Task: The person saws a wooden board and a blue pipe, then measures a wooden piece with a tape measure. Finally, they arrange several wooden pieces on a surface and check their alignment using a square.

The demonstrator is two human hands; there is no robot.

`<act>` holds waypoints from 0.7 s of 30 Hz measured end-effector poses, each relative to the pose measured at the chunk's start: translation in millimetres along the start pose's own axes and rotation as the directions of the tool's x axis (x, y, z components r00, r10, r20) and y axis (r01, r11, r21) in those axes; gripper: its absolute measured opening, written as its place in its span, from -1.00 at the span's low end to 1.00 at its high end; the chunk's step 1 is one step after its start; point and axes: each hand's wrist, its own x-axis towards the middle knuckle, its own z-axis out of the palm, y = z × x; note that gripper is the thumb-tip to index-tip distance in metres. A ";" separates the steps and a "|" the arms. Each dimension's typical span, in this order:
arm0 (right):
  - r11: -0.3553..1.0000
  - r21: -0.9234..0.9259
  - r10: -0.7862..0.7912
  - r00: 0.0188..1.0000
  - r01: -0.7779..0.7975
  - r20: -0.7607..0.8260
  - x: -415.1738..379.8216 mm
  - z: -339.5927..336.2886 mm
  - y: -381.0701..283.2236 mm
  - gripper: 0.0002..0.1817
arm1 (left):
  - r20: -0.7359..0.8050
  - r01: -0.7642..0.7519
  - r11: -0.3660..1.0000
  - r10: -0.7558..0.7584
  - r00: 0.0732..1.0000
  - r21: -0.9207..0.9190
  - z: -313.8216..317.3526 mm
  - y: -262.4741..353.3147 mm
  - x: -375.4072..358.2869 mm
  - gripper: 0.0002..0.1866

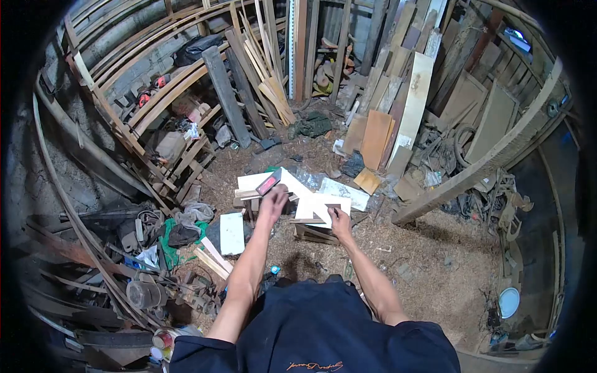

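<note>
My left hand (274,202) is over the pale boards, its fingers smeared by motion. Just beyond its fingers is a flat dark rectangular thing with a red face (268,183). My right hand (339,222) is closed, thumb and fingers pinched on a small dark flat piece (334,207) at the white board (311,206). Another white board (294,181) runs at a slant between the hands, overlapping the nearer one in this view. Low wooden supports (316,234) show beneath the boards.
A white panel (232,234) lies left of my left arm, and a pale slab (344,193) lies beyond the boards. Planks (413,105) lean at the back. A timber post (479,161) stands at right. A machine with a motor (146,294) sits at lower left.
</note>
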 end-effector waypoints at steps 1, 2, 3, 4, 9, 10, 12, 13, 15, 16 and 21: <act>1.000 0.006 0.010 1.000 -0.010 0.000 0.2 2.8 2.4 -0.60 | 0.008 0.089 0.983 -0.092 0.996 0.158 9.4 -9.5 5.7 -0.74; 0.999 0.032 -0.012 0.999 0.013 -0.050 -4.2 6.4 5.4 -0.60 | -0.003 0.180 0.933 -0.189 0.982 0.312 12.8 -21.8 11.4 -0.76; 0.998 0.055 -0.035 0.994 0.041 -0.108 -3.2 10.9 5.7 -0.60 | -0.003 0.180 0.912 -0.192 0.981 0.368 14.9 -34.9 19.6 -0.77; 0.998 0.043 0.050 0.998 -0.049 -0.030 -11.1 -3.4 -17.7 -0.59 | -0.004 0.182 0.887 -0.199 0.980 0.424 14.2 -49.6 27.7 -0.78; 0.974 0.146 0.174 0.985 -0.171 -0.010 -31.2 33.1 22.9 -0.66 | -0.179 0.206 0.824 -0.130 0.975 0.528 4.5 -85.5 53.5 -0.77; 0.952 0.154 0.258 0.964 -0.265 0.066 -37.4 37.8 32.7 -0.68 | -0.162 0.220 0.796 -0.154 0.975 0.563 -1.4 -86.9 57.5 -0.79; 0.946 0.180 0.239 0.956 -0.269 0.170 -47.1 60.1 69.7 -0.65 | -0.160 0.264 0.754 -0.210 0.964 0.601 -25.4 -96.2 70.3 -0.80; 0.927 0.133 0.321 0.925 -0.350 0.202 -54.5 71.1 80.8 -0.71 | -0.160 0.264 0.671 -0.214 0.964 0.693 -41.0 -103.1 84.8 -0.84; 0.877 0.080 0.440 0.860 -0.473 0.257 -57.8 104.8 118.4 -0.77 | -0.123 0.215 0.496 -0.212 0.970 0.841 -75.6 -124.2 120.5 -0.87; 0.849 0.073 0.484 0.826 -0.523 0.291 -60.4 119.3 134.5 -0.78 | -0.148 0.249 0.486 -0.236 0.960 0.838 -101.4 -142.6 132.3 -0.87; 0.722 0.034 0.643 0.688 -0.691 0.337 -57.6 186.3 213.5 -0.77 | -0.073 0.143 0.361 -0.200 0.977 0.922 -201.4 -215.4 192.2 -0.77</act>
